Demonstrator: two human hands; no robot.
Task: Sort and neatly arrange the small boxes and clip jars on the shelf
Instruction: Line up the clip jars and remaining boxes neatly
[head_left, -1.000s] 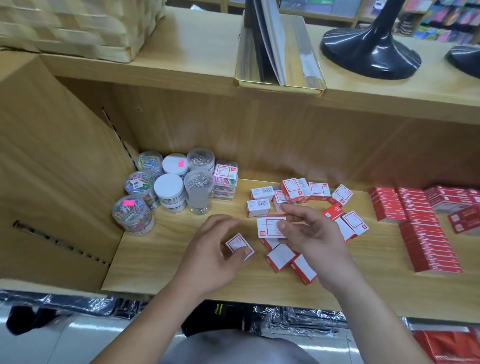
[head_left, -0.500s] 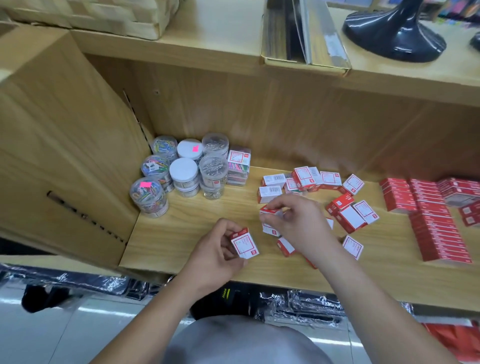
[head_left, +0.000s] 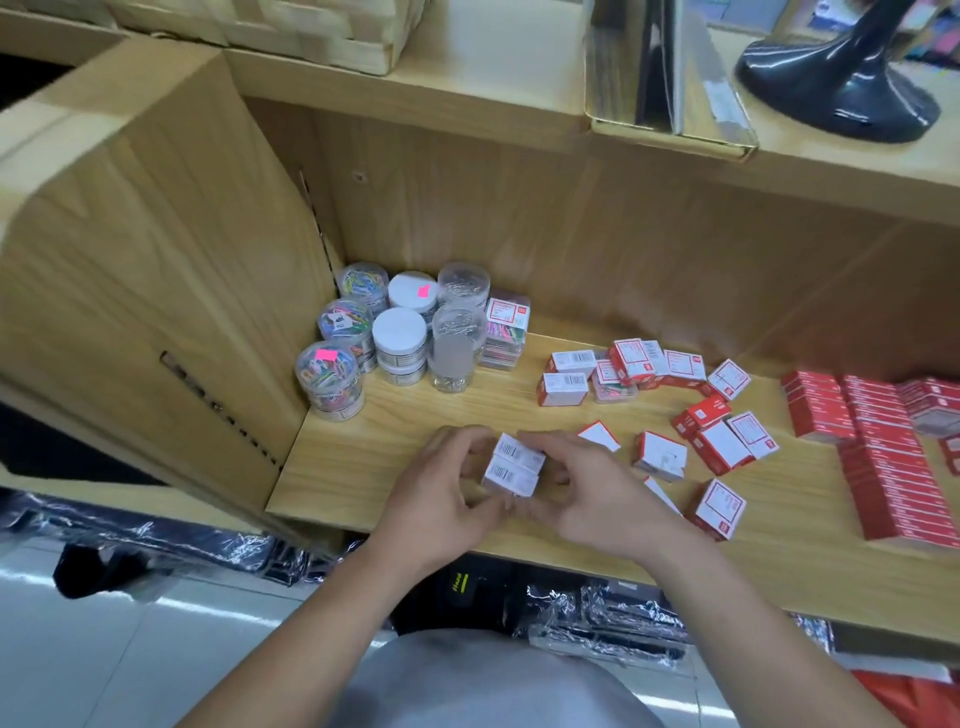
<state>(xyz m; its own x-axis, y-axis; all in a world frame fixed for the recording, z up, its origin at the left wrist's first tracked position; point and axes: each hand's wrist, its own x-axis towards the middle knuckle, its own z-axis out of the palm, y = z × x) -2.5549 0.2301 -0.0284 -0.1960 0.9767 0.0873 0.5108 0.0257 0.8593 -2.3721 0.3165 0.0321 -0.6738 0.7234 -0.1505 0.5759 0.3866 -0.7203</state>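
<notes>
Two small boxes (head_left: 514, 466), stacked one on the other, are held above the front edge of the wooden shelf (head_left: 363, 457). They are pinched from the nine o'clock side by the curled fingers of the left hand (head_left: 441, 486) and from the three o'clock side by those of the right hand (head_left: 597, 499). A barcode label is shown on the upturned white face of each, but the digits are too small to be read. At ten o'clock from the held pair the clip jars (head_left: 399, 332) are clustered against the side wall. Seven tops are counted: three jars of coloured clips, two with white lids, two of silver clips. Pink stickers (head_left: 326, 356) are seen on two of the lids, their writing illegible. Just beside the jars a short stack of clear boxes (head_left: 506, 325) carries a red-framed white label, its print blurred. At two o'clock the loose boxes (head_left: 660, 454) are scattered, red and white, with framed labels or barcodes. About a dozen are made out, though some overlap and one is half hidden behind the right hand. At three o'clock the rows of red boxes (head_left: 883, 467) are cut off by the frame edge, so they cannot be counted. On the upper board a woven basket (head_left: 291, 26), a book holder (head_left: 670, 78) and a black stand base (head_left: 841, 88) are each cropped at twelve o'clock. No brand name can be read anywhere.
</notes>
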